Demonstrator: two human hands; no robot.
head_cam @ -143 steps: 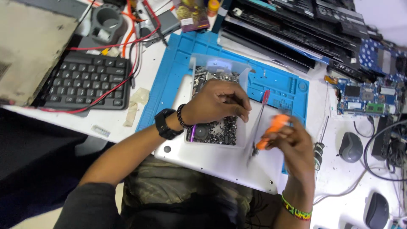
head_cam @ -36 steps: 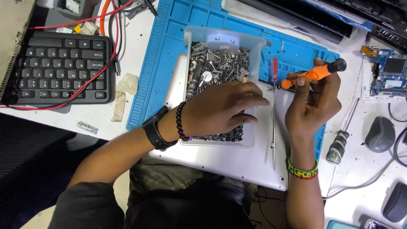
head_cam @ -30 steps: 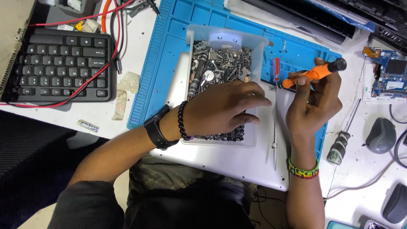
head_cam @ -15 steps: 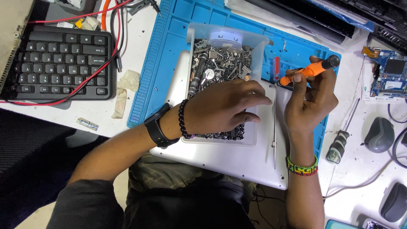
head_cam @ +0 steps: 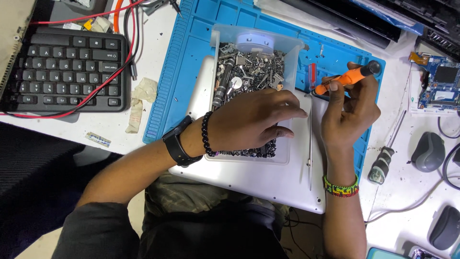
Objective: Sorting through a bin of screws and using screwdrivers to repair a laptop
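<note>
My left hand (head_cam: 254, 120) lies palm down inside a clear plastic tray (head_cam: 218, 52) full of small screws and metal parts, fingers curled into the pile; whether it holds one I cannot tell. The tray sits on a white laptop bottom cover (head_cam: 249, 175). My right hand (head_cam: 350, 115) grips an orange precision screwdriver (head_cam: 347, 79), held nearly level above the cover's right edge with its tip pointing left. A long thin metal rod (head_cam: 310, 144) lies along that edge.
A blue repair mat (head_cam: 187, 57) lies under the cover. A black keyboard (head_cam: 62, 72) with red and black cables is at left. A black-handled screwdriver (head_cam: 385, 158), a grey mouse (head_cam: 428, 151) and a circuit board (head_cam: 443, 81) are at right. Dark laptop parts line the back.
My right hand has tilted the orange screwdriver slightly and kept it near the cover's right edge. My left hand has stayed in the tray of parts, fingers shifting a little.
</note>
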